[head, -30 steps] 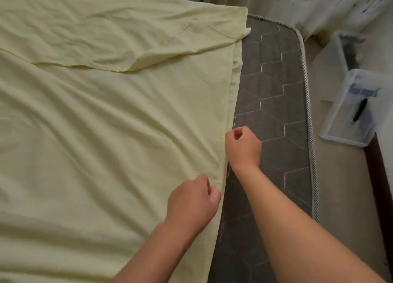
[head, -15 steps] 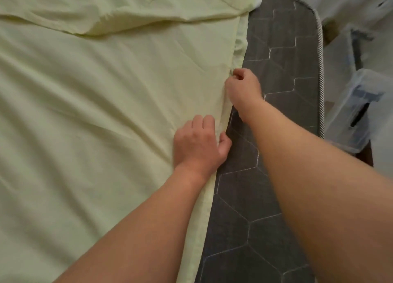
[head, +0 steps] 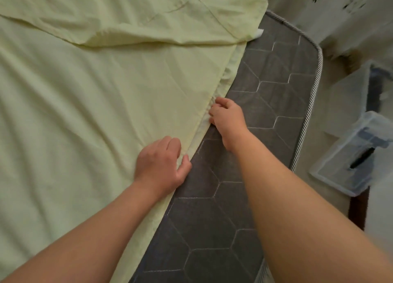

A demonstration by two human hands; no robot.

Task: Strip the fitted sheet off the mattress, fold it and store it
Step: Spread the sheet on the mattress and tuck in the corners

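The left hand [head: 161, 166] lies at the sheet's [head: 95, 112] right edge, knuckles up, fingers curled down onto the cloth. Its thumb sits on the other side of the hem, so the hand pinches the edge. The right hand [head: 228, 121] is a little farther along the same edge. Its fingers are curled into the hem and grip it, and the cloth bunches into small gathers there. Both forearms reach in from the bottom of the view, and the right one crosses over the bare mattress [head: 212, 219].

The sheet is pale yellow-green. It lies spread and creased over the left part of the mattress, and its free edge runs diagonally from the bottom centre up past both hands. To the right of that edge the mattress top is uncovered: dark grey, quilted in hexagons, with a striped cord [head: 306, 121] along its rim.

Farther off, the sheet's far part is folded back over itself in a loose flap. A small white tag [head: 259, 33] shows at the flap's right corner, on the mattress.

On the floor beside the bed stands a clear plastic box [head: 331, 172] with a black object [head: 361, 157] inside. A second clear box [head: 348, 95] is behind it. Pale fabric with dark marks [head: 340, 13] hangs beyond.
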